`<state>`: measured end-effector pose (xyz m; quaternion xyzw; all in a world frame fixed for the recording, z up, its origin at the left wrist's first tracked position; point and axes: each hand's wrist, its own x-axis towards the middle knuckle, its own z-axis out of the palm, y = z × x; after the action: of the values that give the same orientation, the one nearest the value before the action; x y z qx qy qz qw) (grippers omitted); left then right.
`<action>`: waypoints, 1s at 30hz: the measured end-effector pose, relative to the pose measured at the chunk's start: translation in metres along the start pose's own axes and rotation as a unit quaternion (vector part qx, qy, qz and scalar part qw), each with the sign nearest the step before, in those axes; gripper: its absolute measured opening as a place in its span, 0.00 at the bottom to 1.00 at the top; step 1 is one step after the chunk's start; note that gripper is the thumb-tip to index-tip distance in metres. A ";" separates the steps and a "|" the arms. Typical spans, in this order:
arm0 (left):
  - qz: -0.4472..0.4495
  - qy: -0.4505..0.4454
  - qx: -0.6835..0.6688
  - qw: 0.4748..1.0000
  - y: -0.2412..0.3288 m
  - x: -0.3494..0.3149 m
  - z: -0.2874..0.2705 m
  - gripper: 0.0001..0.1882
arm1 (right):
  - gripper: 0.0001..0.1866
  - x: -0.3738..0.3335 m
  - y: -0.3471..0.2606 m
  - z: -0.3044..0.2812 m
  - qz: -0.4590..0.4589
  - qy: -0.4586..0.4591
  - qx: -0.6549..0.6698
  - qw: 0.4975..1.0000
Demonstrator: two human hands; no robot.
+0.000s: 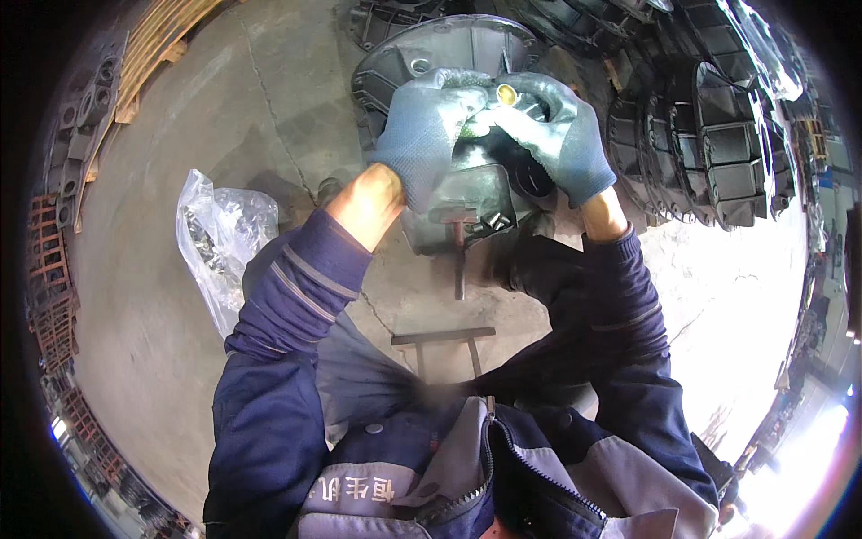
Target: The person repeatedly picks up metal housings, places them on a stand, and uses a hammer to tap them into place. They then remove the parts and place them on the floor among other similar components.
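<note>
Head view: small, round, yellow-centred part (507, 94)

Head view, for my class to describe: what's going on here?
A gloved person works with both hands close together: the right hand holds a small round part with a gold-coloured face, the left hand is beside it, its grip unclear. A large round metal casting lies just beyond. Nearer the person, a hammer has its handle pointing back toward them. A clear plastic bag sits on the floor to the left.
</note>
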<state>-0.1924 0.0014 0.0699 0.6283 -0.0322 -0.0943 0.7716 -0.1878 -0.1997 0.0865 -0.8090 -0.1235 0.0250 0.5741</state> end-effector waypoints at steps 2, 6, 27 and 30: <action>0.065 -0.013 0.058 0.996 0.000 0.002 -0.001 0.11 | 0.22 0.000 0.002 0.000 -0.003 0.005 -0.009 1.000; 0.030 0.001 -0.002 1.000 0.002 0.006 -0.003 0.12 | 0.24 0.005 0.009 0.001 0.004 0.007 -0.020 1.000; 0.028 0.023 -0.020 0.999 0.001 0.019 0.021 0.15 | 0.21 0.001 0.010 -0.015 -0.012 0.043 0.037 0.998; -0.035 -0.029 -0.141 0.989 0.003 0.018 0.019 0.19 | 0.20 0.003 0.012 -0.015 -0.030 0.037 0.011 0.999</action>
<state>-0.1774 -0.0198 0.0757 0.5110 -0.0189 -0.1428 0.8474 -0.1802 -0.2164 0.0802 -0.7992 -0.1260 -0.0207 0.5873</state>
